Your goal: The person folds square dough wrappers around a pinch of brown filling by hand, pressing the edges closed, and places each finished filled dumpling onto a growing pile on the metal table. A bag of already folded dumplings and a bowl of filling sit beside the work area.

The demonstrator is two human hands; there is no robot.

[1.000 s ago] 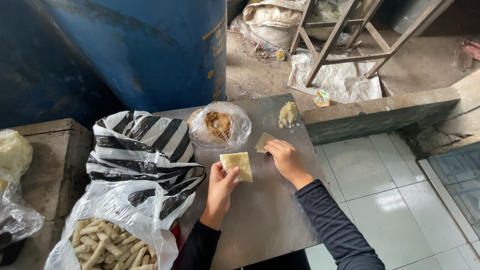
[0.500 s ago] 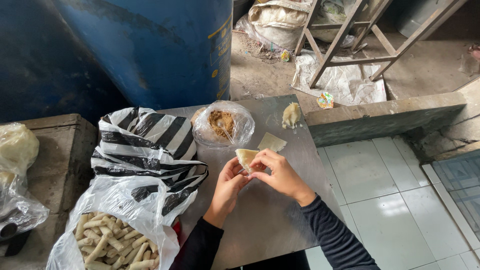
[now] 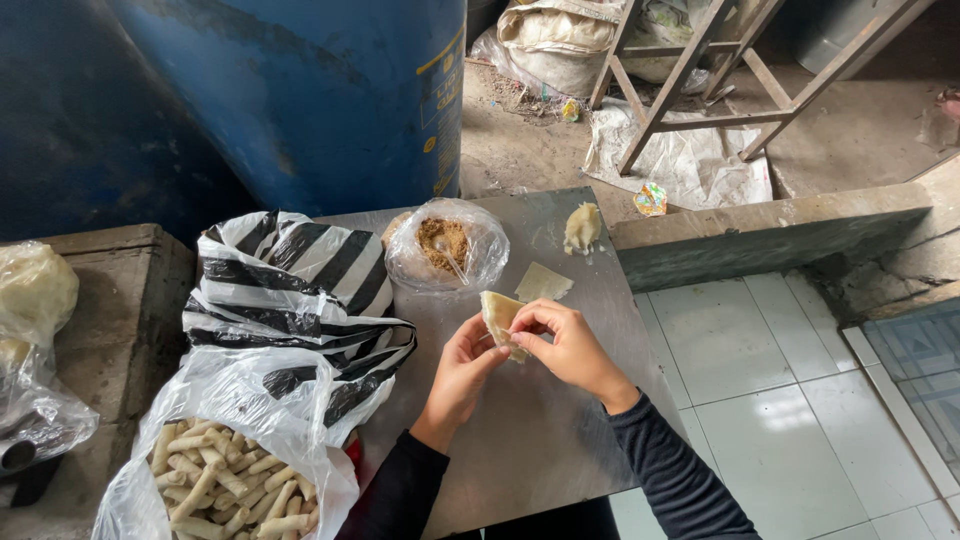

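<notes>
Wrapper point(image 3: 499, 318), pinched between my left hand point(image 3: 462, 370) and right hand point(image 3: 565, 345) at mid-frame above the table point(image 3: 540, 440), stood tilted, its long axis running toward the upper left.

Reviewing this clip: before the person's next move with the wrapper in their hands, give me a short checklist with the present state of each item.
1. Both hands on the wrapper: ok. The left hand and right hand hold the pale folded wrapper above the metal table.
2. Filling within reach: ok. The clear bag of brown filling lies open just beyond the hands.
3. Spare wrapper ready: ok. One flat wrapper piece lies on the table.
4. Filling inside the held wrapper: cannot tell, the fold hides it.
5. Bag of finished rolls open: ok, at the table's left.
</notes>
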